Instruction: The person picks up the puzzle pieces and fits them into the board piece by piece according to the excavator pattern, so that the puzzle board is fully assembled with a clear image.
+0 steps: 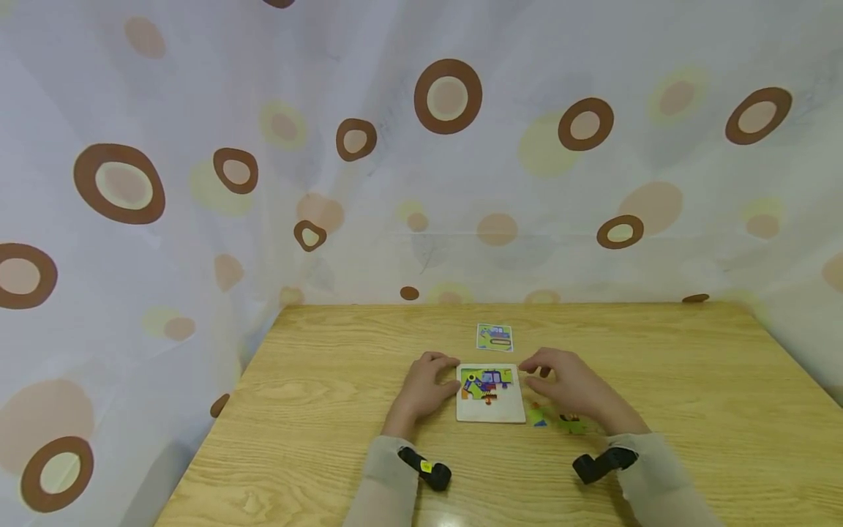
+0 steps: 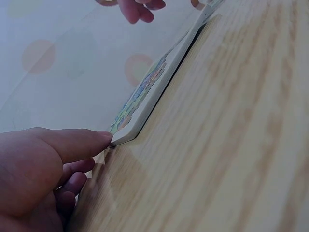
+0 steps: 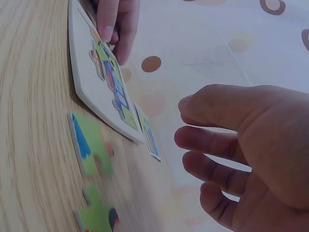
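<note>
A square white puzzle board (image 1: 491, 412) lies on the wooden table, its upper part filled with joined pieces picturing a blue excavator (image 1: 488, 380). Along its left edge, my left hand (image 1: 424, 388) touches the board with thumb and fingers; in the left wrist view the thumb (image 2: 87, 144) meets the corner. My right hand (image 1: 563, 377) hovers beside the board's right edge, fingers loosely bent and holding nothing, as the right wrist view shows. Two loose jigsaw pieces lie to the right of the board: a green and blue one (image 3: 89, 145) and a green and black one (image 3: 96, 212).
A small picture card (image 1: 495, 337) of the excavator lies behind the board. The wooden table (image 1: 316, 410) reaches back to a white curtain (image 1: 369, 205) with brown and yellow round shapes. Each sleeved wrist wears a black camera (image 1: 604, 464).
</note>
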Demonstrator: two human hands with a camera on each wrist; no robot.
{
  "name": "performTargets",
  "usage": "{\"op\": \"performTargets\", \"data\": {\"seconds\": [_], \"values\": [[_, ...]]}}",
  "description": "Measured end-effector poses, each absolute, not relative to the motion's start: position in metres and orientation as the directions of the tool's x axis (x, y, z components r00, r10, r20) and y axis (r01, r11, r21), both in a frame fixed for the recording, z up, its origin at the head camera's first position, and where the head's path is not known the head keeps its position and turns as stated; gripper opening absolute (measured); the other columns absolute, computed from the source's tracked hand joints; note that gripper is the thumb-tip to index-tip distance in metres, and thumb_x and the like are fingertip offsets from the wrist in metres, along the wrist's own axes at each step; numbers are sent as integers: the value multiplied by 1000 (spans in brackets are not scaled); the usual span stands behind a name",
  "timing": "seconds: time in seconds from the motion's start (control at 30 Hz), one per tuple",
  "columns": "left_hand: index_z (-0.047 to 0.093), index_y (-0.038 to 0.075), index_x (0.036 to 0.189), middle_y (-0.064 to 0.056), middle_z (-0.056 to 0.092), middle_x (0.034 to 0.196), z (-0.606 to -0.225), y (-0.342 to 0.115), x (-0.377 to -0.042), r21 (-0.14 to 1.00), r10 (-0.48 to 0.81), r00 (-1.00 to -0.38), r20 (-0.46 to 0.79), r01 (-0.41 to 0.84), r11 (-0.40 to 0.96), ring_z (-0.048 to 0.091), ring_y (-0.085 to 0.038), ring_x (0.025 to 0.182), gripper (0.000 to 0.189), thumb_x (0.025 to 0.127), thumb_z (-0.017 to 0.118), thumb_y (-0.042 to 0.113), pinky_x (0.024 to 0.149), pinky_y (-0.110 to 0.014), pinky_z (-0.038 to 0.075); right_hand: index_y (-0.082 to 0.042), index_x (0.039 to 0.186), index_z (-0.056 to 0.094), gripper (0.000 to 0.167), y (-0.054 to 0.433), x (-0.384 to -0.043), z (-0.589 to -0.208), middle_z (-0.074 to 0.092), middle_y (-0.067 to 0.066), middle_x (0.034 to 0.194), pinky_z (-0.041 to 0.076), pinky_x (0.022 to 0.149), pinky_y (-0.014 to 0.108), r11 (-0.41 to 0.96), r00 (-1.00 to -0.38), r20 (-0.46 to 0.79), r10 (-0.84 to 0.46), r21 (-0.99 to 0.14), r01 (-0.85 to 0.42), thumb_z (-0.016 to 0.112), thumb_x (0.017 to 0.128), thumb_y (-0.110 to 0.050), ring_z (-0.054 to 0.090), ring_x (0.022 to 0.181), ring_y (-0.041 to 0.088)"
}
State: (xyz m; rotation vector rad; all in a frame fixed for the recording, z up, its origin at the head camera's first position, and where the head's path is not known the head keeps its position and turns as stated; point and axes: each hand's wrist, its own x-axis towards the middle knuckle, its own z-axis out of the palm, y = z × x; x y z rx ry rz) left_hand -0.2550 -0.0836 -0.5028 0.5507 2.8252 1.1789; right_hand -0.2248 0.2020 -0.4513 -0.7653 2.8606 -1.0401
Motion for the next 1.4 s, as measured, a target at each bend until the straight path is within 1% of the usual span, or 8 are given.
{"op": "performTargets", "data": {"seconds": [0.2, 0.53, 0.7, 0.8, 0.9, 1.13, 1.4], "values": [[65, 14, 130, -9, 53, 132, -505, -83, -255, 689, 327, -939, 103, 304, 658, 47, -32, 125, 38, 93, 68, 22, 106, -49, 36, -5, 114, 71, 21, 217, -219, -448, 65, 5, 109, 52, 74, 36, 667, -880, 188, -435, -589, -456, 64, 97, -14, 57, 90, 18], [65, 15, 131, -8, 52, 132, -505, -83, -257, 696, 315, -944, 96, 290, 657, 46, -32, 125, 38, 93, 68, 22, 106, -48, 36, -3, 115, 70, 22, 239, -216, -447, 63, 6, 110, 52, 71, 33, 680, -886, 207, -415, -577, -453, 67, 95, -12, 57, 92, 20], [65, 15, 130, -8, 52, 132, -504, -83, -256, 701, 314, -945, 96, 288, 652, 46, -33, 126, 38, 93, 69, 22, 106, -49, 35, -2, 116, 69, 24, 252, -213, -447, 64, 8, 111, 51, 68, 31, 681, -892, 220, -395, -582, -445, 67, 95, -12, 56, 93, 22], [65, 14, 130, -8, 52, 133, -504, -83, -255, 702, 314, -944, 96, 288, 652, 45, -33, 126, 38, 93, 69, 21, 107, -49, 35, -1, 118, 68, 26, 261, -213, -448, 63, 10, 113, 51, 67, 29, 689, -905, 198, -377, -594, -416, 67, 94, -11, 55, 95, 24], [65, 15, 130, -8, 52, 132, -503, -82, -256, 701, 314, -944, 98, 289, 652, 45, -32, 126, 38, 93, 69, 21, 106, -49, 35, -1, 121, 67, 29, 272, -213, -450, 63, 12, 116, 50, 67, 30, 696, -918, 169, -360, -607, -385, 67, 94, -12, 55, 97, 26], [65, 14, 130, -8, 52, 131, -504, -83, -255, 703, 317, -943, 103, 294, 647, 46, -32, 125, 38, 93, 68, 21, 106, -49, 35, 0, 123, 64, 35, 287, -213, -454, 63, 15, 118, 51, 74, 38, 706, -932, 134, -337, -619, -344, 70, 93, -16, 56, 99, 30], [65, 14, 131, -8, 52, 132, -505, -83, -256, 702, 321, -942, 102, 297, 648, 46, -32, 125, 38, 93, 68, 21, 106, -50, 36, 1, 122, 65, 36, 292, -216, -464, 63, 12, 114, 52, 76, 39, 710, -940, 61, -335, -640, -295, 73, 90, -15, 58, 95, 25]]}}
